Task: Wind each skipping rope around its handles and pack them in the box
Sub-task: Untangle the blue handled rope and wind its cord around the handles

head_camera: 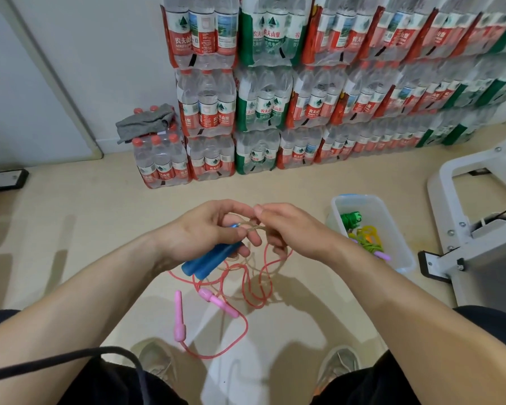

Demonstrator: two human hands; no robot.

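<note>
My left hand point(208, 229) grips two blue handles point(209, 260) held side by side, their ends pointing down and left. My right hand point(287, 229) pinches the clear rope point(253, 228) that runs from those handles, close to my left fingers. The rest of that rope hangs down to the floor. Below, on the floor, lies a second skipping rope with two pink handles point(216, 302) and a red cord point(257, 287) in loose loops. A clear plastic box point(392, 217) stands on the floor at the right and holds a wound green rope point(351, 220) and a yellow-green one point(368, 235).
Stacked packs of water bottles point(275, 97) line the wall ahead, with a grey cloth point(145, 122) on a low pack at the left. A white metal frame point(462, 229) stands at the right. A black cable point(70, 361) crosses my lap; my shoes point(338, 366) are below.
</note>
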